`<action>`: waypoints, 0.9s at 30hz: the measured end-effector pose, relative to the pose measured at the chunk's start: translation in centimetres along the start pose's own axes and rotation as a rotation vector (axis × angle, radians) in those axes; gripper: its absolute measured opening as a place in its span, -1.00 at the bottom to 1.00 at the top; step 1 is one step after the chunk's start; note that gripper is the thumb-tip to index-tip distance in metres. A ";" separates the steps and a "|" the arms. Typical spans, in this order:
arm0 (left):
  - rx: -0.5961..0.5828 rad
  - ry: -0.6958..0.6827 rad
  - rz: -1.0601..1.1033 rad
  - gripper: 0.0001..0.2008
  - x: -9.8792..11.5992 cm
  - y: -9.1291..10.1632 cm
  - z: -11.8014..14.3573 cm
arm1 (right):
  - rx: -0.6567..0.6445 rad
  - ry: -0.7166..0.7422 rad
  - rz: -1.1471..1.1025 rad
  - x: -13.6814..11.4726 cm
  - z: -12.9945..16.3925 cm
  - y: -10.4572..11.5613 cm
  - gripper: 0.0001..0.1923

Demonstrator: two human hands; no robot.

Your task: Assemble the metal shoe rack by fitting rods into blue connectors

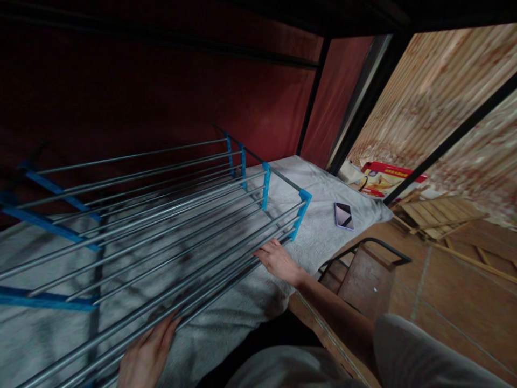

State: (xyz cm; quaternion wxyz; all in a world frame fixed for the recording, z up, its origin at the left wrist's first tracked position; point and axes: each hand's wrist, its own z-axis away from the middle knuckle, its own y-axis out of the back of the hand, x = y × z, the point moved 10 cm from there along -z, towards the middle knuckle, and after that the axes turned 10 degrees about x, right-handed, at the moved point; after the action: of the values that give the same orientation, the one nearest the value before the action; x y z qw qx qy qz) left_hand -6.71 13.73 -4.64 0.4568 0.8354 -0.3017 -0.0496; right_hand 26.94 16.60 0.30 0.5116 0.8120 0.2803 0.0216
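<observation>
A shoe rack of grey metal tubes [173, 207] with blue plastic end brackets [301, 215] lies across a grey cloth [319, 186]. My right hand [278, 261] is closed on the front tubes near the rack's right end. Farther left along the same front side, my left hand [147, 350] has its fingers curled at the lower tubes. Its fingertips are partly hidden behind the metal. At the rack's far left, more blue brackets [48, 299] join the tubes, and the front left corner runs out of view.
A phone [344, 215] rests on the cloth, right of the rack. Beyond the cloth's edge stand a brown chair with a black frame [369, 275], wooden slatted pieces [444, 215] and a red and yellow box [388, 178]. A dark red panel [161, 91] rises behind the rack.
</observation>
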 end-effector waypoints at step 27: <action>-0.218 0.221 -0.061 -0.62 5.5 1.0 -1.8 | -0.065 0.243 0.060 -6.8 0.6 -3.4 -0.62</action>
State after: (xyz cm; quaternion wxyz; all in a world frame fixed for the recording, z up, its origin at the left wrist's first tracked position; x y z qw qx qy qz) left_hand -2.07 11.66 -1.79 0.5734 0.7899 -0.2171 -0.0038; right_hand 19.96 13.95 -1.12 0.4990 0.7945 0.3147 0.1441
